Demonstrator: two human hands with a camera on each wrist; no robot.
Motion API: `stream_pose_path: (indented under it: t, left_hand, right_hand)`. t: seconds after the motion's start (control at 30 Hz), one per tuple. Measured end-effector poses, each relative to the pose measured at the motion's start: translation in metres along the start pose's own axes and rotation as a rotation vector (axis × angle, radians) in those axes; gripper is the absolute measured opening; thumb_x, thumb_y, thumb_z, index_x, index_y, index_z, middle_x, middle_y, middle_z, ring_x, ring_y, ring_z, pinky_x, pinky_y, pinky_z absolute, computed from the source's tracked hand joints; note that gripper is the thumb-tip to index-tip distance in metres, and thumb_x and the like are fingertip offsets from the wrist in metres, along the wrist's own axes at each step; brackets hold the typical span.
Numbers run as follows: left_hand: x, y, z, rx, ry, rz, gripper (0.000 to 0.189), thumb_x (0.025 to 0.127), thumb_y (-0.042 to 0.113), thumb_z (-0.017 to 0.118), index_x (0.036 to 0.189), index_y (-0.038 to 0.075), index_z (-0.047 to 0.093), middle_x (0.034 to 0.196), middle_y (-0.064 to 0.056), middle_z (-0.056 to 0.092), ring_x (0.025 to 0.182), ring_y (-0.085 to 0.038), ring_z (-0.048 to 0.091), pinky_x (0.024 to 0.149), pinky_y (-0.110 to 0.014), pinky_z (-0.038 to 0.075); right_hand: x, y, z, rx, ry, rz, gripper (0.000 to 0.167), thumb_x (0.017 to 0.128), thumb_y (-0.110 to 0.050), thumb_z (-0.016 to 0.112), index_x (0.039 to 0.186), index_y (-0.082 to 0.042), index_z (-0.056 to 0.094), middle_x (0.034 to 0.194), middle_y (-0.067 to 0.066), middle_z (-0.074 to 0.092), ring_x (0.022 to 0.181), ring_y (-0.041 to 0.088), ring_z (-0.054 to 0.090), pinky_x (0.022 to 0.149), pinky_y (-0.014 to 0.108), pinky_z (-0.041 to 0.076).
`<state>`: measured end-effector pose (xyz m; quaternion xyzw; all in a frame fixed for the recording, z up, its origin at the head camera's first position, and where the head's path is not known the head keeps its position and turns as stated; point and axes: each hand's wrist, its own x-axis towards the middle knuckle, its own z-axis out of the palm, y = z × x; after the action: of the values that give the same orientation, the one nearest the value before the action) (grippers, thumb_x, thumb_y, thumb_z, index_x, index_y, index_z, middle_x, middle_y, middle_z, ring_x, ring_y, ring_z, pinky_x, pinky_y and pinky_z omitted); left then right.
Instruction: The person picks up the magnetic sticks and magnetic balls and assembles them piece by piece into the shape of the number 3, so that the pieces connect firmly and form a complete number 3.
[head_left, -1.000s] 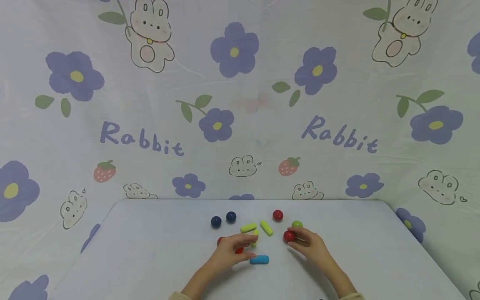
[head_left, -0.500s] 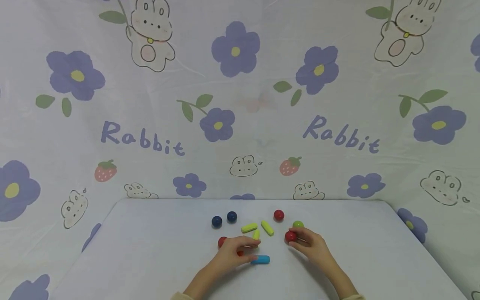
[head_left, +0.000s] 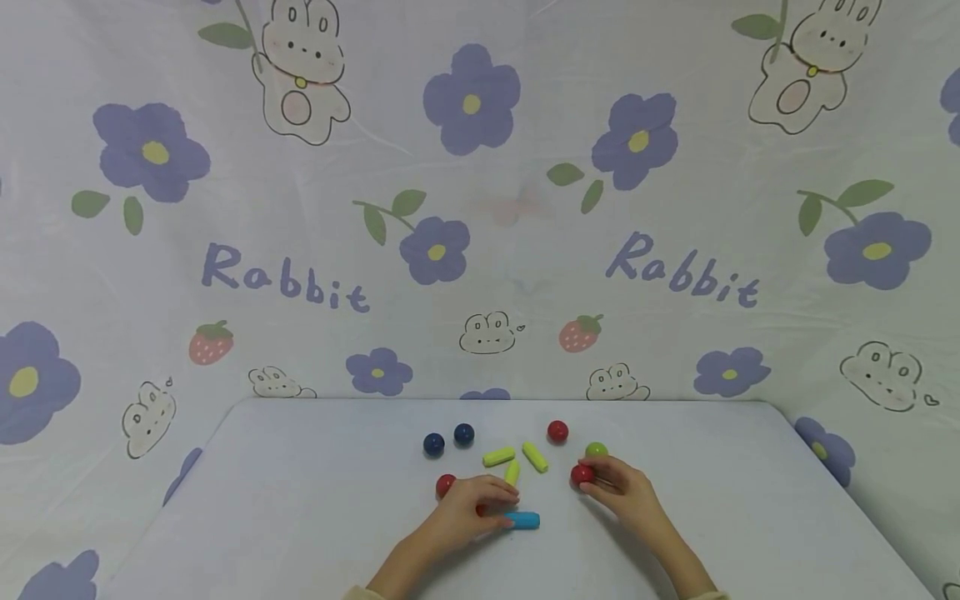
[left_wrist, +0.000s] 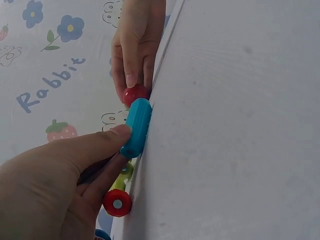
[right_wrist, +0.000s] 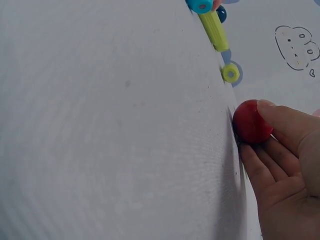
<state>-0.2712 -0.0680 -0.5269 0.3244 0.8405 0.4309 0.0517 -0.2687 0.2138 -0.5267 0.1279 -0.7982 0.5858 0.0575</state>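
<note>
My left hand (head_left: 468, 512) reaches over a short blue ridged stick (head_left: 525, 521) lying on the white table (head_left: 315, 517). The thumb touches the stick's left end, while the other fingers arch apart above it in the head view. A red stick (left_wrist: 117, 204) is mostly hidden under this hand, and a red ball (head_left: 446, 485) is partly covered behind it. My right hand (head_left: 626, 492) holds another red ball (right_wrist: 251, 122) between thumb and fingers, close over the table. A green ball (head_left: 596, 450) sits just behind those fingers.
Three yellow-green sticks, including one lying slanted (head_left: 535, 457), are grouped beyond the hands. Two dark blue balls (head_left: 448, 439) stand at the back left. One more red ball (head_left: 557, 431) is at the back right. A cloth printed with rabbits and flowers (head_left: 495, 208) hangs behind the table.
The fingers of my left hand have lowered and drawn nearer to the thumb and the blue stick. My right hand stays at the red ball with hardly any movement.
</note>
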Motion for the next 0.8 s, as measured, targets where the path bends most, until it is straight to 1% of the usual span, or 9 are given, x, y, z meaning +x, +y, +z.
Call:
stream_pose_path:
  t: [0.1,0.27,0.4,0.53,0.63,0.8]
  left_hand:
    - [-0.0006,0.0007,0.0001,0.001,-0.007,0.003,0.026,0.076,0.021,0.071,0.102,0.019,0.068,0.103,0.017,0.058,0.101,-0.001,0.05,0.088,-0.024,0.039]
    - [-0.0007,0.0012,0.0002,0.002,-0.021,0.017,0.027,0.076,0.019,0.071,0.103,0.018,0.068,0.103,0.017,0.058,0.099,-0.001,0.05,0.086,-0.023,0.04]
    - [0.0004,0.001,0.0006,0.01,-0.033,0.006,0.026,0.076,0.018,0.071,0.101,0.02,0.068,0.101,0.019,0.057,0.098,0.0,0.05,0.086,-0.023,0.04]
    - [0.0009,0.0019,0.0008,0.017,-0.037,-0.005,0.023,0.076,0.017,0.071,0.1,0.019,0.069,0.1,0.019,0.057,0.097,0.0,0.05,0.086,-0.021,0.04]
    - [0.0004,0.0026,0.0008,0.016,-0.032,-0.001,0.022,0.077,0.015,0.071,0.099,0.018,0.069,0.099,0.018,0.057,0.095,0.0,0.05,0.085,-0.02,0.04]
    - [-0.0004,0.0021,0.0014,0.023,-0.011,0.013,0.021,0.077,0.013,0.07,0.097,0.016,0.069,0.098,0.018,0.058,0.095,0.001,0.051,0.085,-0.02,0.04]
  right_hand:
    - [-0.0006,-0.0005,0.0006,-0.027,0.008,0.013,0.039,0.074,-0.004,0.071,0.11,-0.001,0.058,0.113,0.014,0.057,0.106,0.027,0.052,0.081,0.026,0.045]
    - [-0.001,-0.0008,0.0008,-0.031,0.013,0.027,0.038,0.075,-0.007,0.071,0.11,-0.002,0.059,0.113,0.013,0.057,0.106,0.025,0.053,0.08,0.025,0.045]
    - [-0.0011,-0.0027,0.0009,-0.031,0.021,0.056,0.036,0.075,-0.007,0.071,0.109,-0.003,0.059,0.112,0.011,0.058,0.106,0.024,0.053,0.08,0.024,0.045]
    - [-0.0018,-0.004,0.001,-0.017,0.027,0.046,0.036,0.075,-0.008,0.071,0.109,-0.001,0.059,0.111,0.013,0.058,0.105,0.025,0.053,0.08,0.024,0.045]
    - [-0.0022,-0.0031,0.0008,-0.001,0.023,0.018,0.035,0.076,-0.007,0.07,0.109,0.001,0.058,0.109,0.015,0.059,0.104,0.028,0.053,0.08,0.025,0.045]
    - [-0.0023,-0.0021,0.0013,0.006,0.027,0.011,0.033,0.076,-0.004,0.069,0.107,0.001,0.059,0.109,0.015,0.059,0.104,0.026,0.054,0.079,0.024,0.045]
